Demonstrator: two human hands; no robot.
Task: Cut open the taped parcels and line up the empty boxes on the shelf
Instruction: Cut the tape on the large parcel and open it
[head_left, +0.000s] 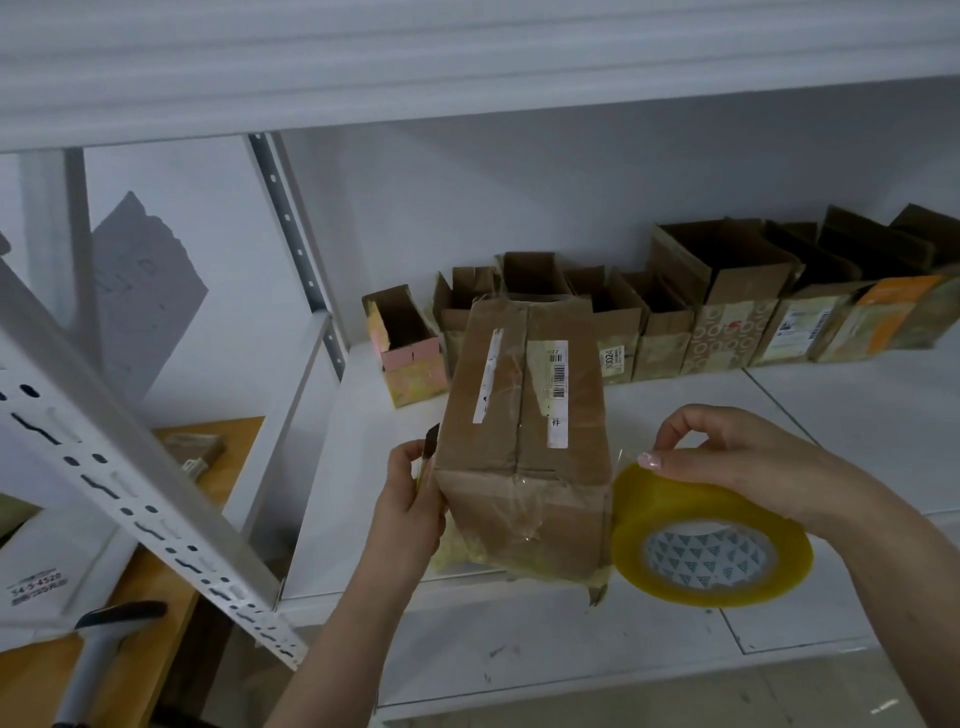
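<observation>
White shelf (519, 613) | parcel (524, 441) upright; long axis runs away from viewer

- Roll of yellowish packing tape (711, 540) with a white patterned core, standing on edge at the lower right.
- White perforated metal upright (130, 499), slanting across the frame well left of the tape roll.
- Wooden surface (156, 597) beneath that upright, further left of the tape roll.
- White printed label sheet (39, 577) lying on it at the far left.
- Grey handled tool with a black head (98, 654), below the sheet.
</observation>
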